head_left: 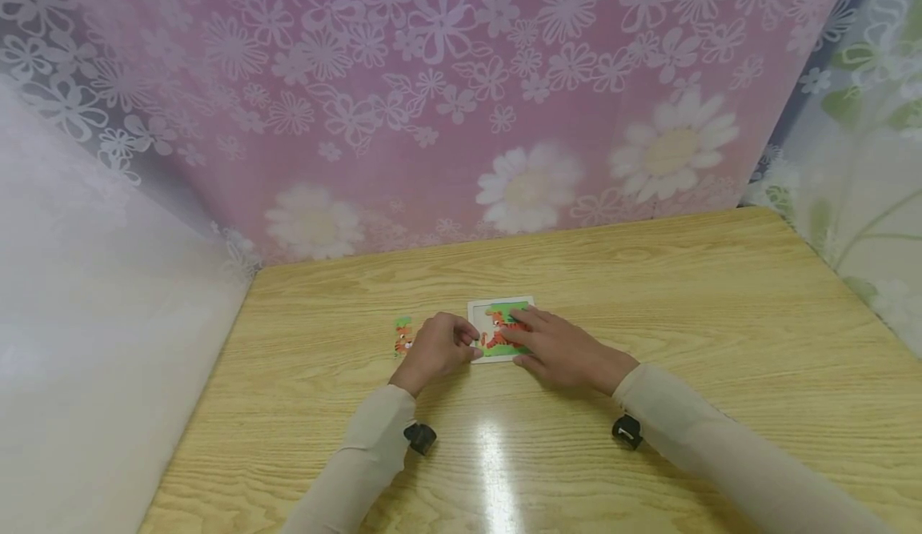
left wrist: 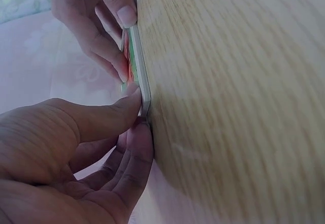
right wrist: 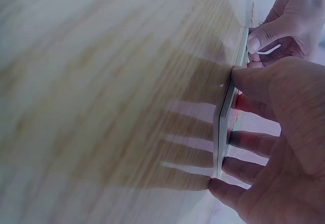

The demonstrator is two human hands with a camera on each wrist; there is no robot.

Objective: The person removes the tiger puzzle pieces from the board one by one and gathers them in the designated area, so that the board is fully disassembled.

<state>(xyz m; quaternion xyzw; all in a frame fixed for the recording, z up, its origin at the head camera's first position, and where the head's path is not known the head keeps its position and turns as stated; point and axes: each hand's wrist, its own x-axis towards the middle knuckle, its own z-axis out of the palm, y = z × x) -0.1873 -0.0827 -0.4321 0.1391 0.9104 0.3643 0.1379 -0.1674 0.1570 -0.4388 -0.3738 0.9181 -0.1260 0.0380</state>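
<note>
A small puzzle board [head_left: 471, 315] with a white rim lies flat on the table, showing a tiger picture [head_left: 495, 340] on green; its upper left part is pale and bare. My left hand [head_left: 435, 350] pinches the board's near left corner between thumb and fingers, the thumb [left wrist: 133, 93] on top of the rim. Spread over the right part of the picture, my right hand [head_left: 565, 350] presses with fairly straight fingers, and its thumb touches the near edge. Left of my left hand sits loose puzzle material [head_left: 402, 335] with a tiger face, partly hidden by that hand.
The wood-grain table [head_left: 691, 302] spreads around the board. A pink flowered curtain [head_left: 432, 118] hangs at the back, with pale cloth [head_left: 108, 294] on the left side and a floral cloth [head_left: 879, 158] on the right. Each wrist bears a small black camera [head_left: 421, 438].
</note>
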